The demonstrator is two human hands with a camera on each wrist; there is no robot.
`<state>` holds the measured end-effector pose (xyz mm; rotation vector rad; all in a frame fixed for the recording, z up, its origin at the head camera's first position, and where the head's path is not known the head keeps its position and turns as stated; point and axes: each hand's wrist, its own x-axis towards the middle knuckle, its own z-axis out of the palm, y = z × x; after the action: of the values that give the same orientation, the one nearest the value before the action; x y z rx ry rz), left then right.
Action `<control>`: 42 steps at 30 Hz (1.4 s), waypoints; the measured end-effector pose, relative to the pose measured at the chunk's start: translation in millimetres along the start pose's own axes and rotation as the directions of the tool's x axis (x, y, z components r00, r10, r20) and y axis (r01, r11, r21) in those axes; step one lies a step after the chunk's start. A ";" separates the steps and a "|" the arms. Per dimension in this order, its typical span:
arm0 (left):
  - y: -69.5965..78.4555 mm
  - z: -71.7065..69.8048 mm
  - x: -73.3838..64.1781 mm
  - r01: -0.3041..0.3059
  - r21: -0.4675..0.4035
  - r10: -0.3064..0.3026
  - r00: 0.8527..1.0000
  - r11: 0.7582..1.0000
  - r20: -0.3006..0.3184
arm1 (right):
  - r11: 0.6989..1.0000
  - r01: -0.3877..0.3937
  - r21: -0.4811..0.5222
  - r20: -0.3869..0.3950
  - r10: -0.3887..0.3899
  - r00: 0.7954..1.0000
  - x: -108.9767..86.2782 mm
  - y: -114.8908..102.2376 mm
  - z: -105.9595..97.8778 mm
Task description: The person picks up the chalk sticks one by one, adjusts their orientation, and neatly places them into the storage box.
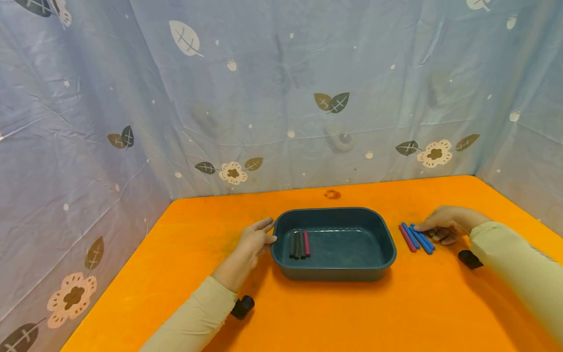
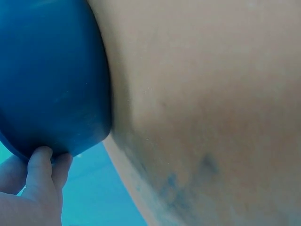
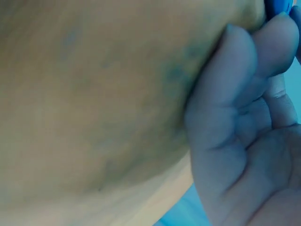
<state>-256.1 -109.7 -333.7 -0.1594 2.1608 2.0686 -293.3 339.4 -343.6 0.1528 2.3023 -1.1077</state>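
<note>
A dark blue-green rectangular tray (image 1: 347, 249) stands on the orange table. My left hand (image 1: 254, 242) grips its left rim, with fingertips against the outer wall (image 2: 56, 84) in the left wrist view. Inside, at the left, lie black sticks (image 1: 296, 247) side by side with one pink stick (image 1: 307, 244). To the right of the tray, a pinkish-red stick (image 1: 407, 238) lies beside several blue sticks (image 1: 423, 240). My right hand (image 1: 446, 224) pinches the far end of a blue stick; in the right wrist view a bit of blue (image 3: 278, 7) shows at its fingertips.
A patterned pale blue curtain (image 1: 281, 112) hangs behind the table and along both sides. On the orange tabletop (image 1: 334, 313) is a reddish-brown stain (image 1: 333, 194) behind the tray. Black wrist devices (image 1: 243, 307) show below both forearms.
</note>
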 end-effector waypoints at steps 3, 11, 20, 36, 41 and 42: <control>-0.2 0.1 -0.6 -0.002 0.003 0.002 1.000 1.000 0.001 | 1.000 0.010 -0.027 -0.013 -0.010 1.000 -0.7 -1.3 1.5; -1.5 3.0 -1.2 -0.027 -0.005 0.027 1.000 1.000 -0.001 | 1.000 0.020 0.013 0.015 -0.020 1.000 -2.2 3.2 2.0; -2.3 7.1 -5.2 -0.049 -0.003 0.049 0.998 0.999 -0.027 | 0.982 0.038 0.185 0.037 -0.045 0.998 -3.6 15.1 -8.6; -2.2 4.0 -7.7 -0.043 -0.044 0.041 0.999 0.998 -0.033 | 0.899 0.139 0.415 0.194 -0.237 0.952 -20.7 -1.0 -21.1; -2.3 2.9 -8.5 -0.039 -0.037 0.038 0.999 0.999 -0.031 | 0.900 0.143 0.412 0.201 -0.243 0.949 -24.2 -10.0 -23.7; -2.1 2.7 -8.6 -0.040 -0.035 0.039 0.999 0.999 -0.031 | 0.900 0.148 0.410 0.203 -0.249 0.947 -24.6 -12.5 -24.0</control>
<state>-247.2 -107.3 -334.3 -0.1544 2.1617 2.1409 -287.8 352.6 -309.9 -0.0744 1.8812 -1.5906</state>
